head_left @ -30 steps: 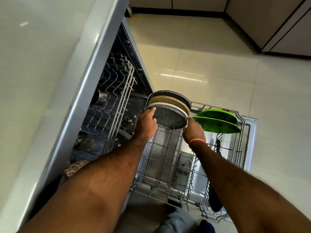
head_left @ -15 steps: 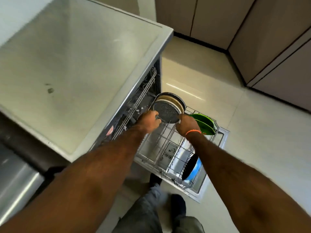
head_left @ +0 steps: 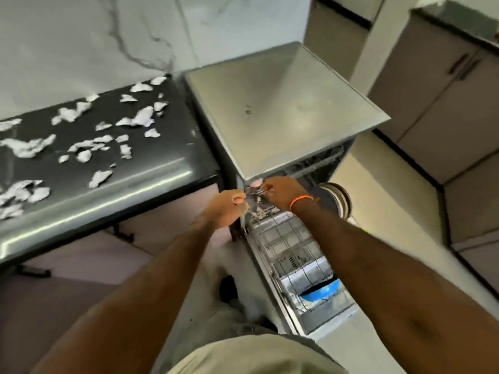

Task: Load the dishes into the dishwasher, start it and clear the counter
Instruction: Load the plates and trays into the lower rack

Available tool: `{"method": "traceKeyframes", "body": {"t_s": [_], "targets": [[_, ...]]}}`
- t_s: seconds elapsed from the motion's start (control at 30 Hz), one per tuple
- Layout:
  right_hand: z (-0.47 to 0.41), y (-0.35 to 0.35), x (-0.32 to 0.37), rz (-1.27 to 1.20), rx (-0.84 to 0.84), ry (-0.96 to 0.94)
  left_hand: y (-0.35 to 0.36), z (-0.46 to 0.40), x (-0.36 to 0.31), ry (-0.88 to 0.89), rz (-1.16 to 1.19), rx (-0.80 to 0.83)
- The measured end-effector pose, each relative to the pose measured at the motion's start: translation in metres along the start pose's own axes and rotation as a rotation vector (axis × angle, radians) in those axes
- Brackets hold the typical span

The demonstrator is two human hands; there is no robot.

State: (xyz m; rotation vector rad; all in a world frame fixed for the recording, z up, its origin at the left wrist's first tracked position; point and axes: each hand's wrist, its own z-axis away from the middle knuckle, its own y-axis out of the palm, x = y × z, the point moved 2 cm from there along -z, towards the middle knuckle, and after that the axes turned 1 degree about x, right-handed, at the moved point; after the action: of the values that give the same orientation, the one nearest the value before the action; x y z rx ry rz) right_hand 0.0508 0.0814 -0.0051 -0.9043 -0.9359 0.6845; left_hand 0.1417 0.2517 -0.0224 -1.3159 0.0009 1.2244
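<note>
Dishwasher (head_left: 286, 109) lower rack (head_left: 291, 252) extended toward 6 o'clock; left hand (head_left: 226, 206) and right hand (head_left: 283, 191) curled at upper rack edge, grasp indeterminate.

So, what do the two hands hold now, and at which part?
Both the left hand and right hand seem to grip the upper rack at its front edge; blur prevents certainty.
</note>
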Motion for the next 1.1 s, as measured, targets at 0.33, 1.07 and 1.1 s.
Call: {"method": "traceKeyframes", "body": {"t_s": [0.33, 1.07, 1.1], "targets": [[-0.023, 0.048, 0.243, 0.016, 0.13, -0.481, -0.115, 0.162, 0.155, -0.228, 0.191, -0.431], [-0.051, 0.202, 0.602, 0.022, 0.343, -0.968, -0.226, 0.374, 0.378, -0.716, 0.371, -1.039], [-0.054, 0.207, 0.612, 0.03, 0.357, -0.984, -0.229, 0.376, 0.383, -0.738, 0.366, -1.057]]}}
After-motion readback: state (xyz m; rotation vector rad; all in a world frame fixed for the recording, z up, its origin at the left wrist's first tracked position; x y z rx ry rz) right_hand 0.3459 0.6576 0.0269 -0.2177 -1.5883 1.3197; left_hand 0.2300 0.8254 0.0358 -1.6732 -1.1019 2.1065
